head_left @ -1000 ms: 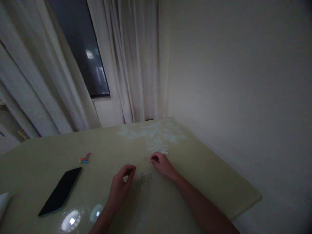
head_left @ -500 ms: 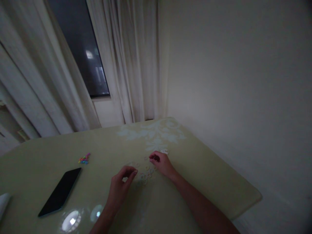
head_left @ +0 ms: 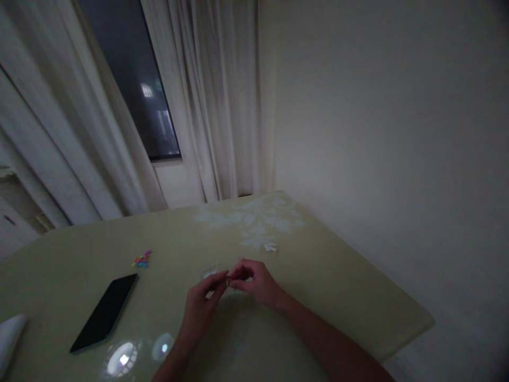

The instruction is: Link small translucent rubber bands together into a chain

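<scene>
Our left hand and right hand meet, both pinching a small ring between them, over the table. Just beyond our left hand, we see faint clear pieces, partly hidden. White pieces lie past our right hand; farther left, colourful pieces sit near a dark tablet.

Loads of room's offered on the right side of the table; leftward, the way's partly blocked by a black tablet and colourful bits, beyond the right hand by white bits.
</scene>
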{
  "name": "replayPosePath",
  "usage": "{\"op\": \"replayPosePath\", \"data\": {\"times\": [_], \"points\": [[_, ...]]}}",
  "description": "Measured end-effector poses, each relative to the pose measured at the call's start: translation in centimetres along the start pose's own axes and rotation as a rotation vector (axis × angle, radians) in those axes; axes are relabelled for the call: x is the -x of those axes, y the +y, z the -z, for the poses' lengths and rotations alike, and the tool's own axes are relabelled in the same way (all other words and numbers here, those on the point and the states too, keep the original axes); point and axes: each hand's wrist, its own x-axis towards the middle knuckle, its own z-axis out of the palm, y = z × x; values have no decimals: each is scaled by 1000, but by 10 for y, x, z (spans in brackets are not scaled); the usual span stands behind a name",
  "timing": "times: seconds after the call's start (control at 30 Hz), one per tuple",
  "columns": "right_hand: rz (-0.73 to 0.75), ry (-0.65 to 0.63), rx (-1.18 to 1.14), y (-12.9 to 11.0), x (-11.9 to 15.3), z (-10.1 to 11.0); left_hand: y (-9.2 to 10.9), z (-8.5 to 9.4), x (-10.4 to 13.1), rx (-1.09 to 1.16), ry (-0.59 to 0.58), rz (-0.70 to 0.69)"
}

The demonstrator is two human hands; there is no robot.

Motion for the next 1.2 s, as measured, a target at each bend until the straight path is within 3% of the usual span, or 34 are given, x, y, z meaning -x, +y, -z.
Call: {"op": "replayPosePath", "data": {"times": [0.13, 0.27, 0.37, 0.73, 1.0, 1.2], "points": [[-4, 76, 61, 10, -6, 8, 2, 1, -2, -24, 5, -20], [-12, 207, 464, 22, -11, 21, 1, 4, -3, -46, 55, 2], [-37, 177, 667, 29, -10, 26, 0, 6, -4, -20, 47, 16], [-30, -36, 944, 32, -5, 23, 1, 3, -5, 20, -9, 29], [41, 19, 356, 3, 2, 5, 1, 0, -1, -71, 0, 26], [-51, -53, 176, 4, 5, -6, -3, 3, 0, -35, 24, -32]]}}
